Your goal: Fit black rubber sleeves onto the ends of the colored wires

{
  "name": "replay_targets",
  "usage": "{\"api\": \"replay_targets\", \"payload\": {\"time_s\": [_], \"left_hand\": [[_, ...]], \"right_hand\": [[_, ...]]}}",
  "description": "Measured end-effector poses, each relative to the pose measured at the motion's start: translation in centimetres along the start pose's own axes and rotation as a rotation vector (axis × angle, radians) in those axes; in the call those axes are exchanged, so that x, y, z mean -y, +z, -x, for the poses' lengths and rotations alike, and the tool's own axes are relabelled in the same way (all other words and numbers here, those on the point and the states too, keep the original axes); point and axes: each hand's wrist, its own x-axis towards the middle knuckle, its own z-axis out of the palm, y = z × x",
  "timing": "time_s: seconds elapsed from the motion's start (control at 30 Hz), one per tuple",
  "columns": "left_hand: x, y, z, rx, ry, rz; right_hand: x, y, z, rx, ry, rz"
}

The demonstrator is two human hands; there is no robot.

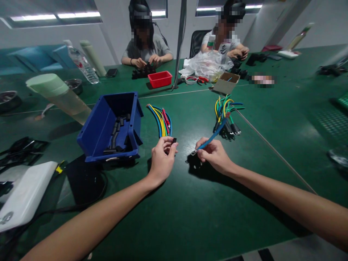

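Note:
My right hand (213,154) pinches a blue wire (214,135) close to its metal lug, which points toward my left hand. The wire's other end rises to the right. Between the fingertips of my left hand (164,156) is a short black sleeve (174,140), apart from the wire. Just beyond that hand lies a bundle of blue, yellow and red wires (162,121). To the right rests a pile of yellow, green and blue wires (227,108), several with black sleeves and metal lugs at the near end. More black sleeves (115,132) lie inside the blue bin (94,123).
A green-lidded bottle (61,96) leans behind the bin. At left are a white device (29,195) and black cables. Across the table, two people work near a red tray (160,79), a plastic bag (208,67) and a small cardboard box (225,84). A pole (179,43) stands between them.

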Motion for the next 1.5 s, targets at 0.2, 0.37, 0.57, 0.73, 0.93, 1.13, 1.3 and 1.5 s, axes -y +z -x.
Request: {"api": "replay_targets", "payload": {"time_s": [0.2, 0.37, 0.57, 0.73, 0.93, 1.13, 1.3, 1.5], "left_hand": [[0.0, 0.1, -0.1, 0.034, -0.010, 0.000], [0.1, -0.2, 0.1, 0.071, 0.028, -0.121], [-0.5, -0.3, 0.1, 0.125, 0.084, -0.261], [-0.6, -0.3, 0.0, 0.129, 0.090, -0.267], [-0.6, -0.4, 0.1, 0.125, 0.086, -0.262], [-0.9, -0.5, 0.3, 0.115, 0.065, -0.234], [-0.7, -0.5, 0.3, 0.075, 0.072, -0.208], [-0.5, -0.4, 0.1, -0.026, 0.054, -0.122]], "right_hand": [[-1.2, -1.0, 0.0, -0.083, -0.027, -0.138], [-1.6, -1.6, 0.5, -0.057, 0.007, -0.220], [-0.7, -1.2, 1.1, -0.133, 0.019, -0.178], [0.2, -0.7, 1.4, -0.163, 0.006, -0.080], [-0.3, -0.8, 1.3, -0.153, -0.007, -0.130], [-0.6, -1.0, 1.5, -0.154, 0.018, -0.164], [-0.1, -0.7, 1.2, -0.229, 0.039, -0.171], [-0.2, -0.6, 1.1, -0.249, 0.012, -0.132]]}}
